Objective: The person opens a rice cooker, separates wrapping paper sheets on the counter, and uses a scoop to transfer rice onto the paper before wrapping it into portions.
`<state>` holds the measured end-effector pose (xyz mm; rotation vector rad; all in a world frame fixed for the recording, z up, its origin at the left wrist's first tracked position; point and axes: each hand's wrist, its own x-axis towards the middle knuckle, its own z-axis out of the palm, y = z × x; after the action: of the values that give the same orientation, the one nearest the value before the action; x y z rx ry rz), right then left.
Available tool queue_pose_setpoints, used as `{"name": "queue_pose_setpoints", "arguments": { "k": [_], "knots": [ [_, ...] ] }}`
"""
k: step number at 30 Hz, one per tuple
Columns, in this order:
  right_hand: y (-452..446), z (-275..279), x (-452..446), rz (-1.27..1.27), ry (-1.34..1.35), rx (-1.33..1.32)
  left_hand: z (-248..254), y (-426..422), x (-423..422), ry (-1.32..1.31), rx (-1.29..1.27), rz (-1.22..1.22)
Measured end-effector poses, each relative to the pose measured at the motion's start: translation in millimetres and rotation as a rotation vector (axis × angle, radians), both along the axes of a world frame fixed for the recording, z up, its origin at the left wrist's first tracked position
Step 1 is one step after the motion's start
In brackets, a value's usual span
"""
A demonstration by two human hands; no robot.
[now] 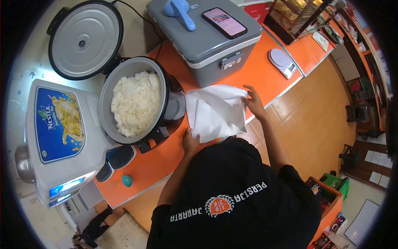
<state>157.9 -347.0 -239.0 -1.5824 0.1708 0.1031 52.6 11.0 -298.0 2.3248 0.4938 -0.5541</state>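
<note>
We're working a big white sheet of paper (217, 112) with both hands. Our left hand (190, 142) is touching its near left edge, and our right hand (254, 103) is resting at the right edge with its fingers a bit spread; we honestly can't tell how tightly either one is pinching. The sheet is lying creased across the bright orange tabletop (153, 164), its right side reaching the table's edge.

Just left of it, a large round black rice cooker (176, 106) is sitting with a heap of white cooked rice (137, 103) in its grey inner pot, and its round grey lid (85, 39) is standing open at the far left. Right behind the paper, a boxy grey cooler (219, 68) is carrying a light blue plastic scoop (182, 14) and a black-edged smartphone (224, 23) with its screen glowing.

Farther right, a small pale purple kitchen scale (282, 63) is sitting near the edge. On the left, a white drink dispenser with a blue NESTEA panel (60, 124) is standing beside the cooker, and a little teal rounded object (127, 180) is sitting nearer us.
</note>
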Motion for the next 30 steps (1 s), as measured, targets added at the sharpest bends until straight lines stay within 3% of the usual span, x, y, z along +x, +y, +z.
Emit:
{"name": "queue_pose_setpoints", "arguments": {
  "k": [2,8,11,15,17,21,24,26,30],
  "knots": [
    [-13.3,31.7,1.4,0.032,-0.003,0.0,-3.8,-0.6,-3.4,-0.451,0.364,-0.31],
    [-43.0,96.5,-2.5,-0.012,-0.013,0.093,32.8,-20.3,3.5,-0.243,0.352,-0.437],
    [-41.7,111.0,-6.6,0.034,0.041,0.32,11.3,-15.1,-0.7,-0.267,0.46,-0.499],
    [-46.8,88.6,-1.4,0.12,0.142,0.245,6.0,-12.5,-1.0,-0.208,0.441,-0.489],
    [-35.4,74.8,-1.7,0.016,0.182,0.417,15.1,-12.9,-4.0,-0.218,0.344,-0.49],
    [-40.6,29.2,-5.8,-0.032,0.243,0.432,22.9,-15.1,-3.5,-0.144,0.367,-0.483],
    [-40.4,31.5,-15.4,-0.022,0.3,0.56,3.2,0.2,-15.0,-0.134,0.38,-0.497],
    [-64.0,2.3,-15.8,-0.054,0.261,0.504,-20.7,2.7,-14.0,-0.244,0.323,-0.509],
    [-67.9,-11.9,-16.5,-0.05,0.276,0.462,6.2,-2.0,-7.9,-0.203,0.362,-0.477]
  ]
}}
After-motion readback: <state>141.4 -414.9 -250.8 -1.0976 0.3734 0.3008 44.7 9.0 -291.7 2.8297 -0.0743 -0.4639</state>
